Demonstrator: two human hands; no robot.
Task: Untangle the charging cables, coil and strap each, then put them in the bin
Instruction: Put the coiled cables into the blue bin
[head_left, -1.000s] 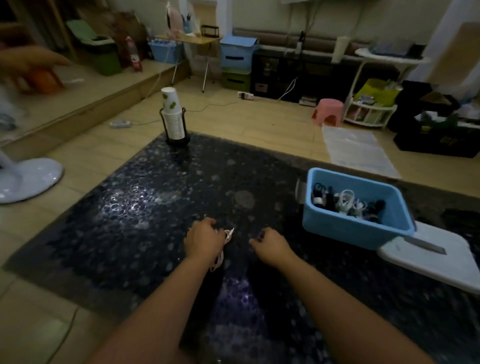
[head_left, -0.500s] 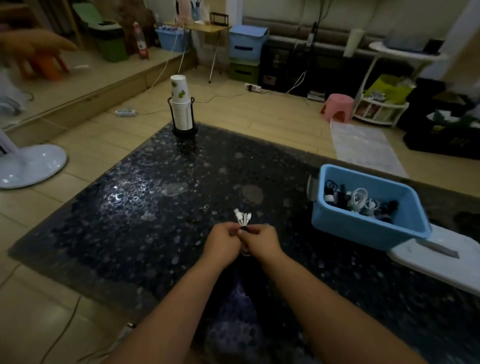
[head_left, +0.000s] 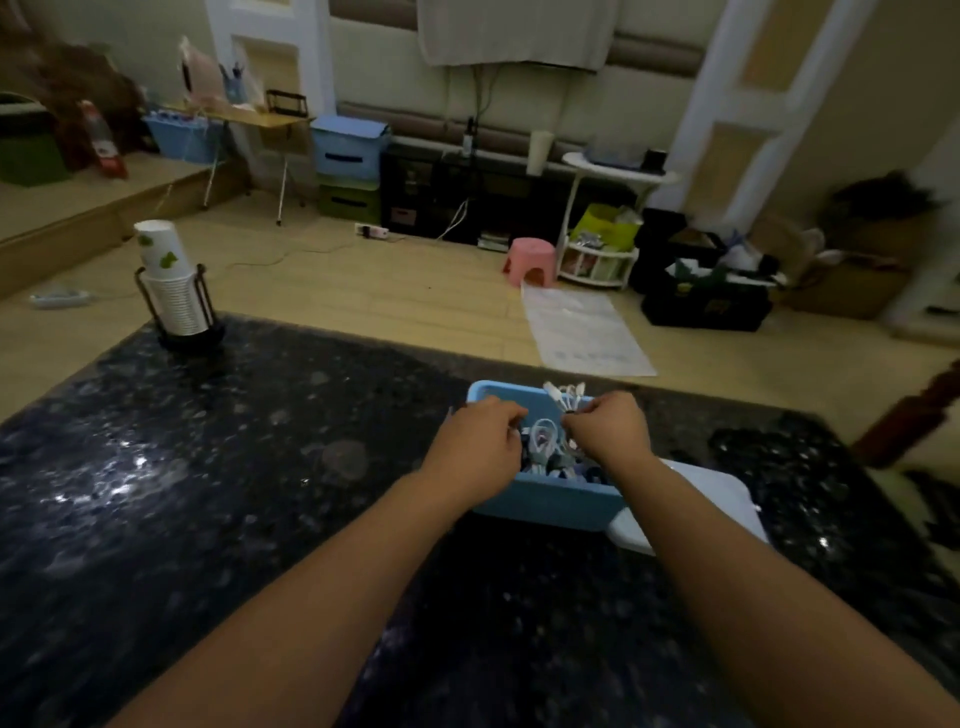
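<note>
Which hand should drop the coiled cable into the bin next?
Right. The right hand already pinches the white cable directly over the blue bin; the left hand hovers alongside.

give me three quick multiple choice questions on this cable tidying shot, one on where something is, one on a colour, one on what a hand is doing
1. Where are both hands?
A. over the blue bin
B. beside the cup stack
C. on the floor

2. What colour is the small stool on the floor?
A. green
B. pink
C. black

3. What is the right hand doing?
A. lying flat on the table
B. pinching a white cable bundle
C. lifting the bin

Answers:
1 A: the left hand and the right hand hover above the blue bin, far from the cup stack.
2 B: the stool near the white shelf is pink.
3 B: its fingers are curled on a white cable bundle whose plugs stick up over the bin's far rim.
</note>
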